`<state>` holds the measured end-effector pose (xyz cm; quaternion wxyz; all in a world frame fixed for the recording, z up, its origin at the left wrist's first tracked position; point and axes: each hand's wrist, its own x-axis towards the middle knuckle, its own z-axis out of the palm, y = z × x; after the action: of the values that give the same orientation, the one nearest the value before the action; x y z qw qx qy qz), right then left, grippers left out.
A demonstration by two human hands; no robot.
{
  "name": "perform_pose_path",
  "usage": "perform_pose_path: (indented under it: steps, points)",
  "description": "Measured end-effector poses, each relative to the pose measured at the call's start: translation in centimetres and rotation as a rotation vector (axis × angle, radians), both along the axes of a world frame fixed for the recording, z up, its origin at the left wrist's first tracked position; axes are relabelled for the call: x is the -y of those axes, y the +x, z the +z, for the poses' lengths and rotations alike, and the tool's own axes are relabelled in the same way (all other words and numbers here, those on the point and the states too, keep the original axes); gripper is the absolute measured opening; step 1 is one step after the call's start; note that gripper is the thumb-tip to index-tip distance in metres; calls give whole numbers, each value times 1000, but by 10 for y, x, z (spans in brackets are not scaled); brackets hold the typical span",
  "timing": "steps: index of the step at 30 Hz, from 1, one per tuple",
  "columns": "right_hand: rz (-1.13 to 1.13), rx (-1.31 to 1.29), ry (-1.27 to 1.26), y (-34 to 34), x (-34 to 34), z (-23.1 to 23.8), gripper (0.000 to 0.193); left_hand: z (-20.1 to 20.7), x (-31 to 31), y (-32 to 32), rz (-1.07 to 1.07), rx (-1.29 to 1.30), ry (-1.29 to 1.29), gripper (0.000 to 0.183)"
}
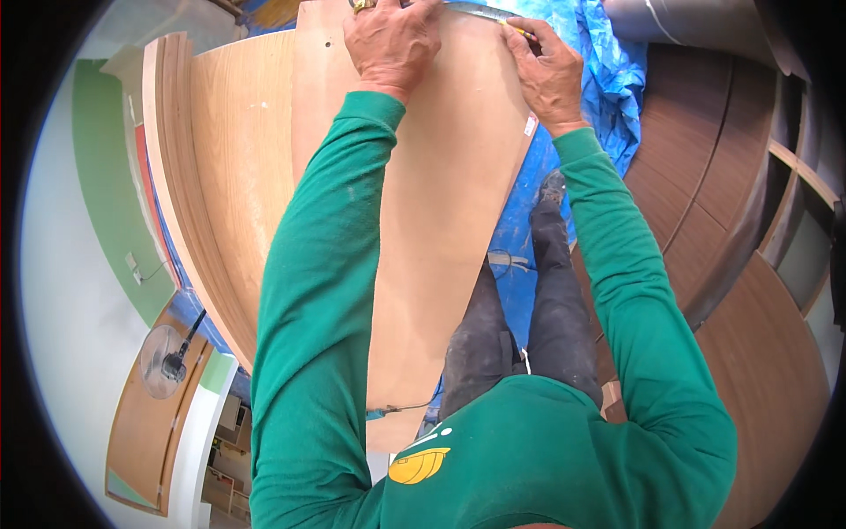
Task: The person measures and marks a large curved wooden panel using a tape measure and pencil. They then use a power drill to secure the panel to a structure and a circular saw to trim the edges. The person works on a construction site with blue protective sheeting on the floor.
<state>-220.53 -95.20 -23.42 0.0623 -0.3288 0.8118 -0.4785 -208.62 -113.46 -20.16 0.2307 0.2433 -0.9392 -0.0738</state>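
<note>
A pale plywood panel (449,167) lies in front of me, with a small hole near its far left part. My left hand (392,44) is closed at its far end, beside the blade of a tape measure (478,11); the top of the picture cuts off its fingertips. From there the blade stretches right across the panel to my right hand (551,75). Thumb and forefinger of that hand are pinched at the blade's end, by the panel's right edge. A small yellow and dark piece (528,35) shows between those fingers, too little of it to name.
Left of the panel is a wood-grain board (242,132) with a thick layered edge (172,159). Blue plastic sheeting (612,97) covers floor on the right. Brown panels (696,150) stand or lie farther right. A cable (410,406) crosses near my body; a fan (167,361) is at lower left.
</note>
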Motion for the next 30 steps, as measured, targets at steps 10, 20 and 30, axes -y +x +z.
perform_pose_path:
  steps: [10, 20, 30]
  points:
    - [15, -57, -13, 3, 5, -6, 17, -1, -2, 0, 18, 3, 6, 12]
    - [27, -106, 6, 3, 7, -4, 17, -3, -1, 1, 16, 3, 42, 11]
    - [34, -162, 17, 0, 6, -12, 20, -1, -3, 1, 19, 18, 55, 12]
